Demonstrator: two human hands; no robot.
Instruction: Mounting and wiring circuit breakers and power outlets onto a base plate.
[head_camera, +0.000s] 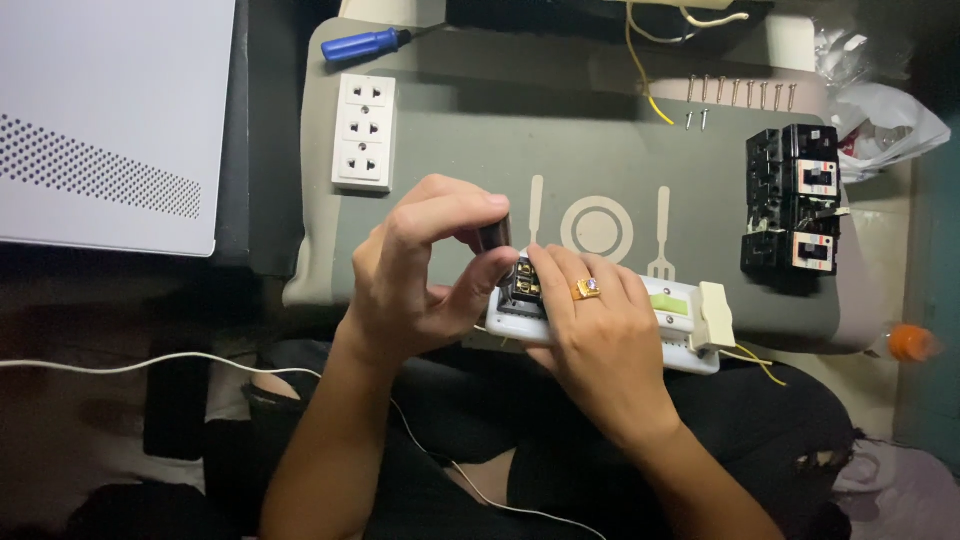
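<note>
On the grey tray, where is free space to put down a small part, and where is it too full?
On the grey tray, bare patches lie between the white socket strip and the row of screws, and left of the black breakers. It is crowded at the near edge, where left hand and right hand hold the white box.

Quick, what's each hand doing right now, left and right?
Left hand: closed, pinching a small dark part.
Right hand: closed on the white socket box, holding it on the grey tray.
</note>
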